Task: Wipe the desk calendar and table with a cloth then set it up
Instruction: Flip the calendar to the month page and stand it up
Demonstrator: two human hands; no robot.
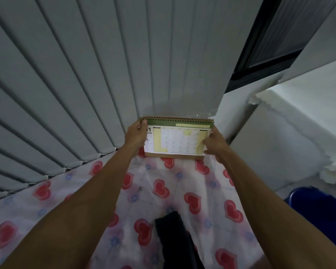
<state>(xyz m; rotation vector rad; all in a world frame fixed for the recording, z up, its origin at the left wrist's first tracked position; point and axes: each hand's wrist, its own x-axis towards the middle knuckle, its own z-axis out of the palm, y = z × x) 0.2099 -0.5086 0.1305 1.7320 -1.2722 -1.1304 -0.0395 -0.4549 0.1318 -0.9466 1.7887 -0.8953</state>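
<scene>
A spiral-bound desk calendar point(177, 139) with a green top band and a yellow-and-white month grid stands upright at the far edge of the table, against the grey vertical blinds. My left hand point(137, 135) grips its left edge, thumb on the upper corner. My right hand point(215, 143) holds its right edge, fingers curled around the side. A dark cloth point(175, 237) lies on the table near me, between my forearms. The table point(81, 193) is covered with a white cloth printed with red hearts and blue flowers.
Grey vertical blinds point(85, 84) run along the back of the table. A white wall ledge point(299, 133) and a dark-framed window point(270, 45) are at the right. A blue container point(322, 208) sits low at the right.
</scene>
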